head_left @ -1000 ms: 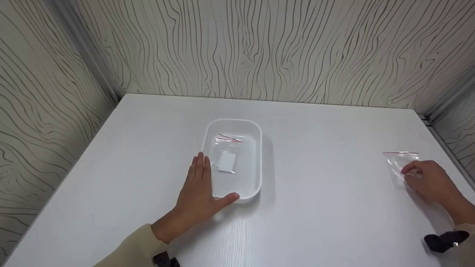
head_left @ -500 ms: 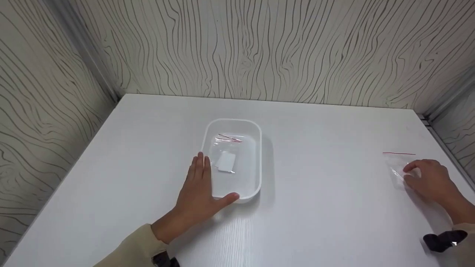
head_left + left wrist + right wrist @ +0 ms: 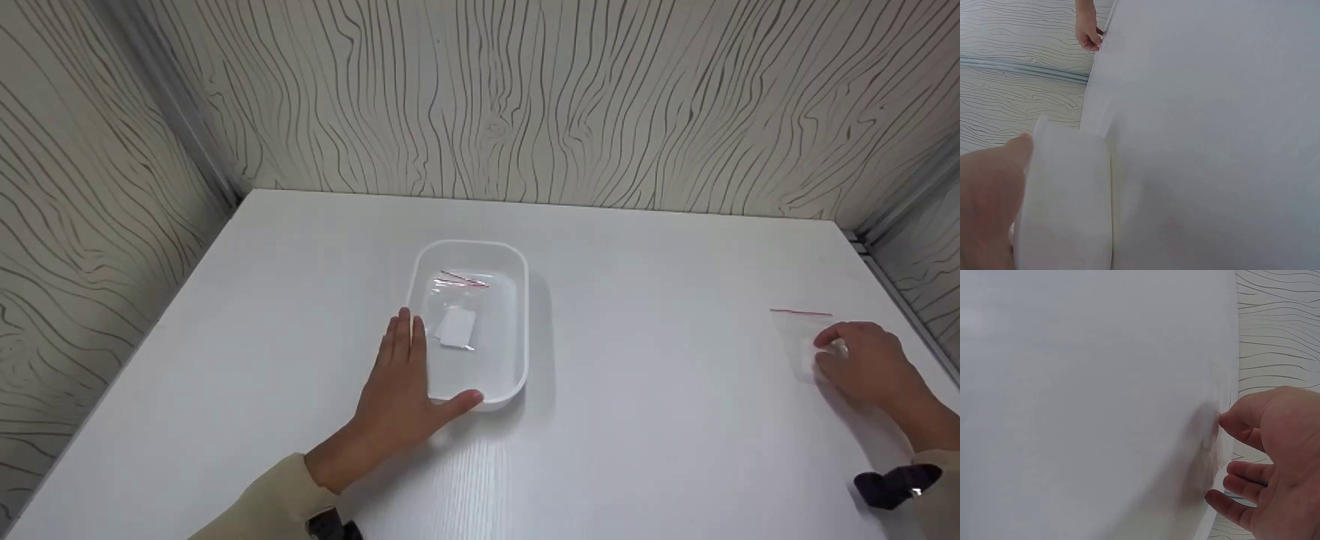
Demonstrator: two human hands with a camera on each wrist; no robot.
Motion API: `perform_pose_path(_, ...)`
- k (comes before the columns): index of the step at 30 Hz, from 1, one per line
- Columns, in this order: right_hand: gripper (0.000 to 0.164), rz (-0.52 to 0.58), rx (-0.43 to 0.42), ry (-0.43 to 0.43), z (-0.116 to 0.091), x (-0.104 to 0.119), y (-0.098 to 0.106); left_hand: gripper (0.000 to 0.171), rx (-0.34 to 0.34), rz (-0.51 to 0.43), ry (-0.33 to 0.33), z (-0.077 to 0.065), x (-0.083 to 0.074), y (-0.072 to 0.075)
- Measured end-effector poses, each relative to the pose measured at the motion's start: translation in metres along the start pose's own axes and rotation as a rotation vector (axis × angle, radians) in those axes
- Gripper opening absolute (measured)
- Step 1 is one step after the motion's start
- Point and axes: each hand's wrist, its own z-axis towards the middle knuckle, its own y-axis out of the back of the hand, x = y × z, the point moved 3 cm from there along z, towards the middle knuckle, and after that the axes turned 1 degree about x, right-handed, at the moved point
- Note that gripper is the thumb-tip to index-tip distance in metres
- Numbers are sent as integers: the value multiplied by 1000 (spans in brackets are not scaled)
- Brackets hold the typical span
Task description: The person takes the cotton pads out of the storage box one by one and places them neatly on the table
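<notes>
In the head view my left hand [image 3: 397, 397] lies with straight fingers along the left wall of a white plastic tray [image 3: 523, 322], its thumb at the near rim. A clear zip bag [image 3: 456, 296] with a red seal strip and a white flat piece inside lies in the tray. Far to the right, my right hand [image 3: 870, 367] pinches the side of another clear zip bag [image 3: 791, 337] between thumb and index finger. This bag lies on the table and also has a red strip; the hand covers part of it. In the right wrist view the other fingers [image 3: 1235, 509] are spread.
The white table [image 3: 660, 375] stretches between tray and right hand. Wood-grain patterned panels [image 3: 495, 97] stand behind it and at both sides, with a metal strip [image 3: 176, 112] in the left corner.
The right-hand bag has shifted slightly to the left and turned a little, its red strip now tilted. The left hand and the tray stay where they were.
</notes>
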Motion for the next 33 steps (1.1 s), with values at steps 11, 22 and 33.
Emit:
perform_pose_path(11, 24, 27, 5, 20, 1, 1, 2, 122, 5, -7, -6, 0, 0, 0)
perform_pose_path(22, 29, 34, -2, -23, 1, 3, 10, 122, -11, -13, -13, -1, 0, 1)
perform_pose_path(33, 33, 55, 3, 4, 2, 3, 19, 123, -1, -31, 3, -1, 1, 1)
